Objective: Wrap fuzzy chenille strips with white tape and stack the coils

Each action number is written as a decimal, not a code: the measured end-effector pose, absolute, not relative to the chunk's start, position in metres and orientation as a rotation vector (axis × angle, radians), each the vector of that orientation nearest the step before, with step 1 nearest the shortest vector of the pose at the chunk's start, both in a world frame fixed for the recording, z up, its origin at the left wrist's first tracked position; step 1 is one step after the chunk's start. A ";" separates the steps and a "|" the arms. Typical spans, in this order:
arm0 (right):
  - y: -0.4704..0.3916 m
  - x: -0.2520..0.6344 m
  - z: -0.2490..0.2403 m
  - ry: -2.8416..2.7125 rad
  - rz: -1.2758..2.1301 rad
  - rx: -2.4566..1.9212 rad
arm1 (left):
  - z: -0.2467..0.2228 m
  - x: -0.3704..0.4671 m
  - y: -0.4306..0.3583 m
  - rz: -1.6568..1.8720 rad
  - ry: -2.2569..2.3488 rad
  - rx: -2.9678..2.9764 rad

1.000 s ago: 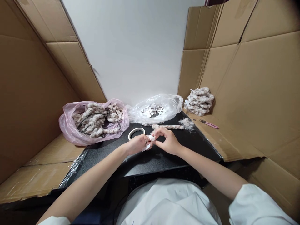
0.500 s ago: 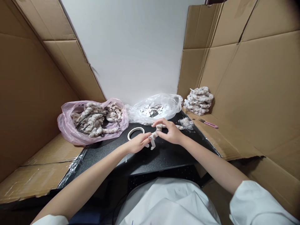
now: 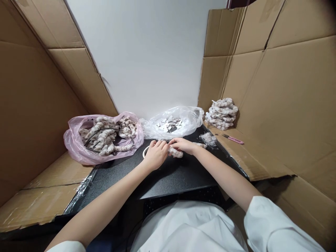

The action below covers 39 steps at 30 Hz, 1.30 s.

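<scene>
A fuzzy, speckled cream-and-brown strip (image 3: pixel 176 152) lies on the black tabletop (image 3: pixel 168 176). My left hand (image 3: pixel 155 154) is curled on the strip's near end, knuckles up. It covers most of a white tape roll (image 3: pixel 145 152). My right hand (image 3: pixel 183 145) lies flat along the strip, fingers pinching it beside my left hand. A loose tuft of the same fluff (image 3: pixel 209 138) rests just past my right wrist.
A pink bag (image 3: pixel 78 147) of fuzzy strips sits at left, a clear bag (image 3: pixel 181 124) of small silver pieces behind my hands. A stack of fuzzy strips (image 3: pixel 222 113) and a pink utility knife (image 3: pixel 233 139) lie at right on cardboard. Cardboard walls stand on both sides.
Both hands moved away from me and lowered onto the table. The small white piece at my fingertips is no longer visible. My left hand now covers the tape roll.
</scene>
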State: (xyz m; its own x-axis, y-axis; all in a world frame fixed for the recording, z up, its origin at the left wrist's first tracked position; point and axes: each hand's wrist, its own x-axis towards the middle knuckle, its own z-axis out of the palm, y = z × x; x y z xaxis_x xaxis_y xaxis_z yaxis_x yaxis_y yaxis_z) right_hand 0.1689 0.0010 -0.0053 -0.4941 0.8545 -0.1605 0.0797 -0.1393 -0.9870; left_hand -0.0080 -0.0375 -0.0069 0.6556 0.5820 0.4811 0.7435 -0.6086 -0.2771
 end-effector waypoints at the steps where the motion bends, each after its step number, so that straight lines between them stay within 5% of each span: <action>1: 0.002 0.169 -0.005 -1.499 1.680 -1.083 | -0.008 -0.008 -0.037 -0.476 -1.033 -2.404; 22: 0.000 0.172 0.003 -1.549 2.103 -0.871 | -0.008 -0.013 -0.041 -0.491 -0.953 -2.406; 39: -0.001 0.159 -0.010 -1.276 1.663 -1.258 | -0.017 -0.024 -0.034 -0.643 -0.723 -2.608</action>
